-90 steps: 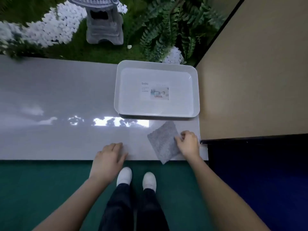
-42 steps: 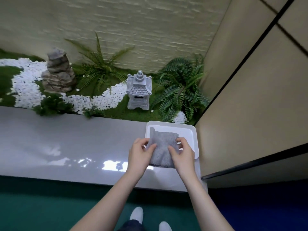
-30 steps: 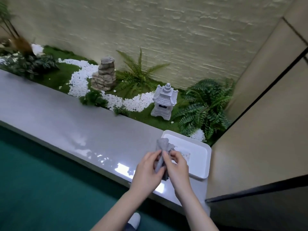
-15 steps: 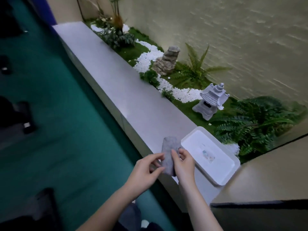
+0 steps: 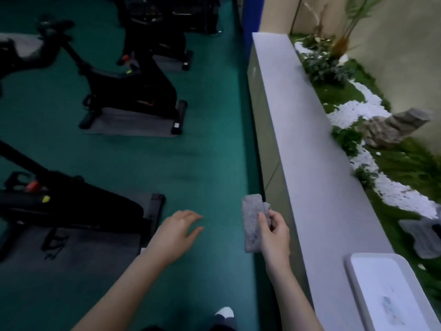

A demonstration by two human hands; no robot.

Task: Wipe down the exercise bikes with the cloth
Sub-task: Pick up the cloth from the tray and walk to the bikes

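Folded grey cloth [image 5: 252, 225] pinched in right hand [image 5: 274, 232] fingers; left hand [image 5: 176, 232] spread, empty.

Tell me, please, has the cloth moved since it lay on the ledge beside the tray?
Yes. The cloth is off the ledge, folded in the right hand, out over the green floor, well away from the tray.

A green floor [image 5: 210, 163] carries the black exercise bikes, each on a grey mat: one [image 5: 133, 91] at 11 o'clock, another [image 5: 59, 206] at 9 o'clock. At 3 o'clock runs a long grey ledge [image 5: 307, 144], with a white tray [image 5: 358, 271] on its near end.
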